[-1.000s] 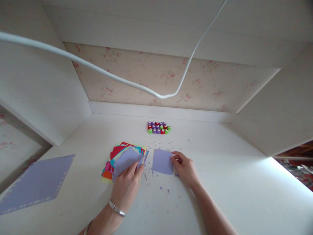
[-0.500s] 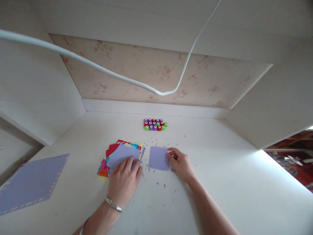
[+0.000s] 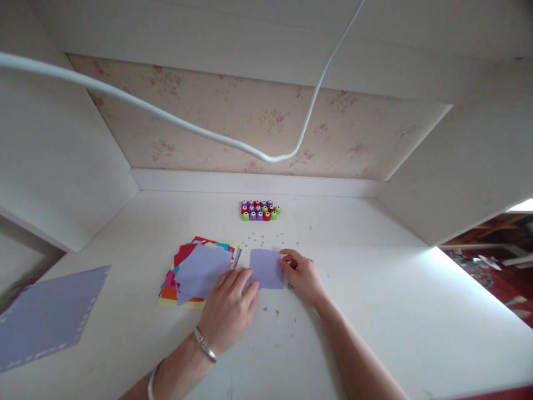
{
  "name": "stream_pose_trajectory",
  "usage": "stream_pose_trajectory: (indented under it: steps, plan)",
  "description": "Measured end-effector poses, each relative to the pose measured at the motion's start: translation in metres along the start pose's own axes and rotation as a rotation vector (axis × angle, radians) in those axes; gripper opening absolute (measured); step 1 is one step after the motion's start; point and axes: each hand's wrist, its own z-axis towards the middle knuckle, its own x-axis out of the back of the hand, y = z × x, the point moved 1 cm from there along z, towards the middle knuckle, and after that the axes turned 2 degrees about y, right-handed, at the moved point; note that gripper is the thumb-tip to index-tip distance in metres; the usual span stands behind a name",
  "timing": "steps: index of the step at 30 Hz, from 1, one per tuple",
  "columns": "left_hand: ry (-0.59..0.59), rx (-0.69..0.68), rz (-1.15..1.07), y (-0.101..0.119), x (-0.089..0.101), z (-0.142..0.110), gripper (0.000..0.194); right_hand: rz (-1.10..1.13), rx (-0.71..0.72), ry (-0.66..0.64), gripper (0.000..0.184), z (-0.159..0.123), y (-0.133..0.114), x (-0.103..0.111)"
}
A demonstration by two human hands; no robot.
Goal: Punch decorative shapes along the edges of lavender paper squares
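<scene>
A small purple paper square (image 3: 266, 269) lies flat on the white table. My right hand (image 3: 302, 276) pinches its right edge between thumb and fingers. My left hand (image 3: 231, 305) lies palm down between this square and a stack of coloured paper sheets (image 3: 181, 255), its fingers stretched out and its fingertips at the square's left edge. The stack is fanned unevenly, with another purple sheet (image 3: 204, 269) on top and red, yellow, blue and orange edges showing beneath. Whether the left fingertips press on the square cannot be made out.
Several small craft punches (image 3: 259, 211) in purple, red and green stand in rows near the back wall. A larger purple sheet (image 3: 50, 314) with punched edges lies at the left. Tiny purple paper bits (image 3: 265, 309) are scattered around. A white cable (image 3: 187, 123) hangs in front.
My left hand has moved right, off the paper stack and over to the small purple square's left edge. My right hand keeps its hold on the other edge. The view has shifted slightly.
</scene>
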Motion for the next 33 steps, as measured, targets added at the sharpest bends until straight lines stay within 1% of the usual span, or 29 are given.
stream_pose_trajectory:
  steps: [2,4,9,11,14,17,19,20,23,24,25,29,31,33]
  plan:
    - [-0.012,-0.053,-0.098,0.009,-0.004,0.007,0.019,0.001,0.01,-0.001,0.027,-0.001,-0.001,0.001]
    - [-0.024,-0.073,-0.166,0.013,-0.008,0.012,0.02,-0.003,0.02,-0.013,0.028,-0.001,-0.002,0.001]
    - [-0.071,-0.012,-0.235,0.004,-0.014,0.011,0.032,-0.038,0.018,-0.024,0.027,-0.002,-0.006,0.0]
    - [-0.086,-0.002,-0.256,0.0,-0.015,0.008,0.033,-0.041,0.011,-0.031,0.027,-0.003,-0.008,-0.002]
    - [-0.072,-0.002,-0.278,-0.003,-0.016,0.007,0.025,-0.026,-0.023,-0.018,0.028,-0.002,-0.005,-0.004]
    - [-0.04,-0.006,-0.284,-0.003,-0.018,0.007,0.018,0.066,-0.109,0.036,0.035,0.005,0.004,-0.004]
    - [-0.034,-0.011,-0.283,-0.003,-0.019,0.007,0.016,0.094,-0.141,0.05,0.038,0.016,0.009,-0.002]
    - [-0.034,-0.015,-0.281,-0.003,-0.02,0.007,0.014,0.068,-0.134,0.045,0.038,0.023,0.01,-0.001]
    - [-0.032,-0.031,-0.273,-0.005,-0.022,0.006,0.01,-0.184,-0.008,0.009,0.033,0.055,0.004,0.004]
    - [-0.029,-0.034,-0.269,-0.006,-0.023,0.006,0.011,-0.296,0.055,-0.003,0.033,0.067,0.0,0.005]
    - [-0.026,-0.033,-0.262,-0.007,-0.023,0.006,0.012,-0.357,0.086,-0.002,0.032,0.079,-0.004,0.006]
    - [-0.052,0.011,-0.214,-0.011,-0.026,0.008,0.015,-0.485,0.176,-0.043,0.046,0.124,-0.015,0.006]
    - [-0.07,0.024,-0.2,-0.011,-0.025,0.008,0.014,-0.534,0.219,-0.082,0.05,0.139,-0.017,0.003]
    - [-0.068,0.025,-0.208,-0.009,-0.023,0.007,0.013,-0.576,0.251,-0.111,0.047,0.147,-0.017,0.0]
